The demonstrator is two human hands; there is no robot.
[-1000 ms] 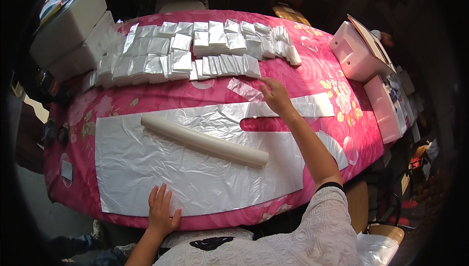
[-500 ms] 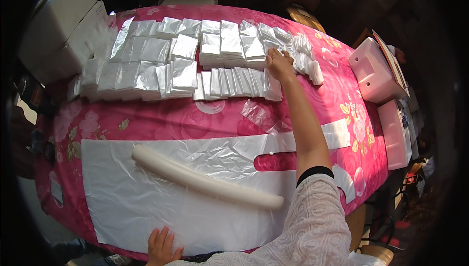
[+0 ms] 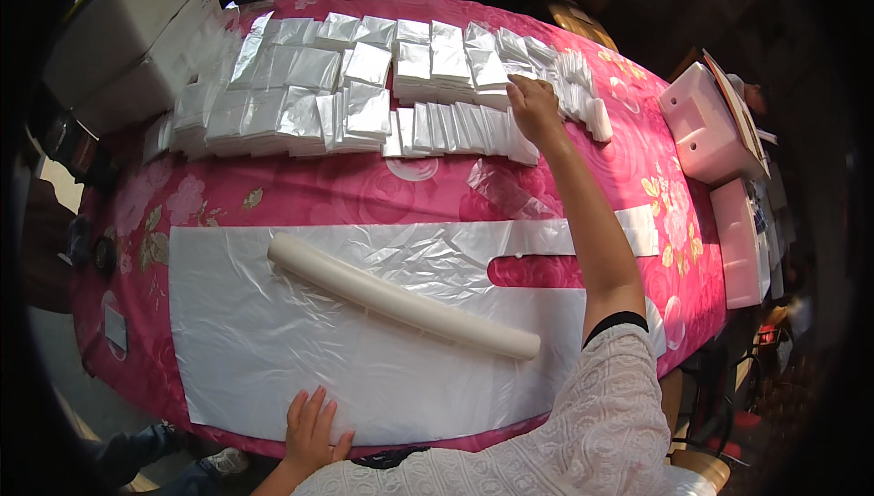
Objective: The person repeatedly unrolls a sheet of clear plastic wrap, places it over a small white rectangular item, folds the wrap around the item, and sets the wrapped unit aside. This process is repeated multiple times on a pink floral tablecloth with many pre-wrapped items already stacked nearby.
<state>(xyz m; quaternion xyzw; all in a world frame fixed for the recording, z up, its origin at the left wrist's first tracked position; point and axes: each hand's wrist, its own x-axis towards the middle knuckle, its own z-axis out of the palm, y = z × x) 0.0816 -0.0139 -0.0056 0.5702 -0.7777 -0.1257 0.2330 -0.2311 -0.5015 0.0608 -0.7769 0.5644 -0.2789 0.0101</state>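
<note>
A white plastic vest bag [image 3: 264, 341] is spread flat along the near side of the table, its handle cut-out at the right. Lying slantwise across it is a long white roll [image 3: 401, 300]. My left hand [image 3: 314, 432] rests with fingers spread on the bag's near edge. Far forward, my right hand [image 3: 535, 106] reaches the right end of the rows of folded white plastic packets [image 3: 431, 64]. Its fingers curl down beside the packets, and whatever is in them is hidden. A crumpled clear plastic strip [image 3: 510, 191] lies left of my right forearm.
A pink flowered cloth [image 3: 346, 196] covers the oval table. White boxes [image 3: 127, 27] stand at the far left. Pink foam boxes [image 3: 706, 123] sit at the right edge. A small pale card [image 3: 116, 327] lies at the left rim. Someone's legs and shoe [image 3: 228, 460] show at lower left.
The whole view has shifted, so the table appears higher and slightly right. My right hand stays at the packets with its fingers more curled. My left hand keeps its place on the bag.
</note>
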